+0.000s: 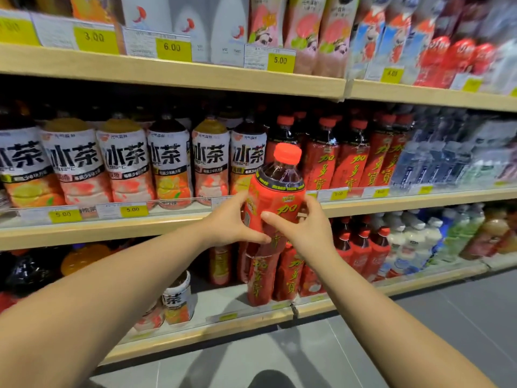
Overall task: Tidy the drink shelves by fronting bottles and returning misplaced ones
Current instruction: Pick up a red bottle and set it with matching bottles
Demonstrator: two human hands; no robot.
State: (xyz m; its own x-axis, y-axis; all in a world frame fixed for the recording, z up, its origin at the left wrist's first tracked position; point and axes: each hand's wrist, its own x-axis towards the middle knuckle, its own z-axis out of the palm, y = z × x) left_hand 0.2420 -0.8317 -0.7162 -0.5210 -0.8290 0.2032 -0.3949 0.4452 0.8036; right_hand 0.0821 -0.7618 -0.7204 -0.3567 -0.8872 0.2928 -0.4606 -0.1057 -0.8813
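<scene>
Left of the tall red-labelled plastic bottle with the red screw cap (pixel 275 200), a row of white-labelled tea bottles with orange and pink bases (pixel 167 163) fills the pale wooden middle shelf (pixel 112 231). The left hand (pixel 229 222) grips the red bottle's left flank, fingers and thumb curled round it. The bottle is held upright in the air, in front of the shelf lip, with its label towards the person. The right hand (pixel 307 228) grips its right flank, thumb laid across the label and fingers wrapped behind.

Just right of the bottle and behind it stands a matching row of red-labelled, red-capped bottles (pixel 349 161), so that is probably its home. To place it well:
- Lift the base over the clear plastic price rail (pixel 173 204).
- Set it down at the row's left end, beside the tea.
- Turn the label square to the front.
- Slide it in gently rather than dropping it, so the neighbouring bottles stay standing.
</scene>
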